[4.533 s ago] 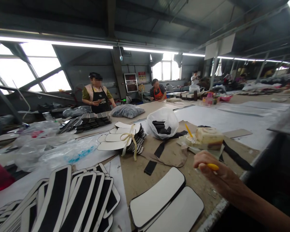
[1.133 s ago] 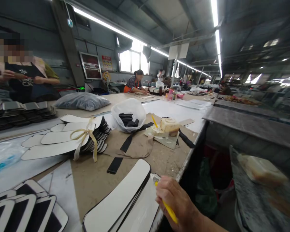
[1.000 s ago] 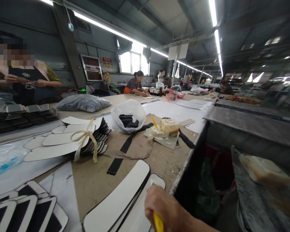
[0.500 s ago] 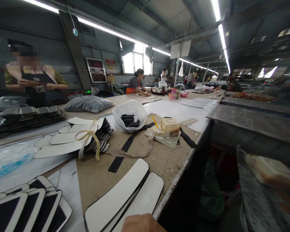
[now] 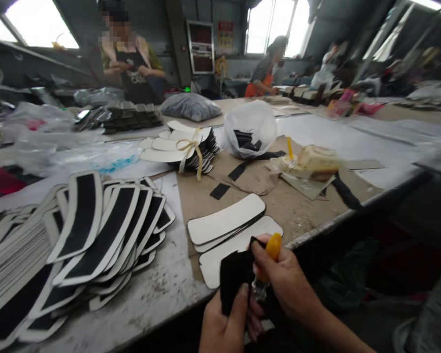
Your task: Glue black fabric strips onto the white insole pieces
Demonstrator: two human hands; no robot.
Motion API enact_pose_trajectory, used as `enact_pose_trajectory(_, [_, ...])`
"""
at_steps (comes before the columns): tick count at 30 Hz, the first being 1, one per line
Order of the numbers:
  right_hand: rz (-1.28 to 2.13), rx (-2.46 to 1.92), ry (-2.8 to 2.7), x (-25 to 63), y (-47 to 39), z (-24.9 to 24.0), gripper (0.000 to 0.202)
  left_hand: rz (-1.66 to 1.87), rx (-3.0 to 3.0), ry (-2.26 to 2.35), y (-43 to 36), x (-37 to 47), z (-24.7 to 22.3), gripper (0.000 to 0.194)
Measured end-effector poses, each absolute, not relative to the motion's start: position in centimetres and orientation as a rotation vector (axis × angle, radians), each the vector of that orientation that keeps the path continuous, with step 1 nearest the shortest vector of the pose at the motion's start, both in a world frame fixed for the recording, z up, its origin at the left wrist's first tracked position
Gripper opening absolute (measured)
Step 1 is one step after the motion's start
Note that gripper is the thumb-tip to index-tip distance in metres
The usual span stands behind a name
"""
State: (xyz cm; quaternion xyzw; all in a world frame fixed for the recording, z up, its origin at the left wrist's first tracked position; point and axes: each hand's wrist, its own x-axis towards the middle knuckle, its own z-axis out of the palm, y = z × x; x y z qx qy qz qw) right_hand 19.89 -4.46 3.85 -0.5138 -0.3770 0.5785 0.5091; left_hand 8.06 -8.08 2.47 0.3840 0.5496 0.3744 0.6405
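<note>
A black strip of fabric-like material (image 5: 235,274) is held up in front of the table edge. My left hand (image 5: 224,321) grips its lower part, thumb pressed on the face. At the upper corner, the thumb and fingers of my right hand (image 5: 282,279) pinch the same strip. That hand also holds a yellow-handled tool (image 5: 274,246) with a shiny lower part; its working end is hidden. Just beyond my hands lie curved white pieces with dark edges (image 5: 226,219), in two small overlapping stacks on a brown sheet (image 5: 297,220).
Curved white pieces with black centres (image 5: 106,230) are heaped at left. Behind stand a tied white bundle (image 5: 172,143), a white bag of black strips (image 5: 250,122) and a stained yellowish container (image 5: 318,159) beside a yellow stick (image 5: 290,148). Two co-workers (image 5: 132,68) are across the table.
The view has swung left and down. One hand was low over the white pieces; now both hands are in view, holding the black strip and the yellow-handled tool.
</note>
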Motion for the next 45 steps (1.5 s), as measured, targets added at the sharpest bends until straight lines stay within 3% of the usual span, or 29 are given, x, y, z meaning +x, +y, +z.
enact_pose_trajectory(6, [1.258,-1.166,-0.799,21.7,-2.9,5.0,0.029,0.693,0.988,1.035,-9.7,7.1,1.1,0.044])
enact_pose_trajectory(9, [1.168,-1.099,-0.782,24.1,-1.9,6.8,0.028,0.650,0.985,1.106,-10.3,4.8,0.8,0.041])
enact_pose_trajectory(12, [0.993,-1.354,-0.927,27.2,-1.3,7.7,0.029,0.730,0.877,1.304,-10.0,2.3,0.3,0.040])
enact_pose_trajectory(16, [1.012,-1.674,-1.669,28.0,-0.7,6.9,0.029,0.866,0.699,1.545,-7.9,0.8,-0.5,0.042])
enact_pose_trajectory(19, [1.072,-1.476,-2.308,24.9,0.4,5.7,0.027,0.902,0.626,1.516,-5.9,1.0,-0.9,0.033])
enact_pose_trajectory(24, [1.116,-1.311,-2.760,19.2,2.9,4.0,0.011,0.872,0.619,1.445,-3.9,1.2,-1.3,0.027])
enact_pose_trajectory(35, [0.781,-1.204,-3.106,15.7,5.2,2.0,0.019,0.822,0.528,1.435,-3.1,0.8,-1.2,0.024])
enact_pose_trajectory(45, [0.847,-1.218,-3.106,15.1,5.6,2.0,0.023,0.853,0.463,1.546,-2.7,1.6,-1.4,0.027])
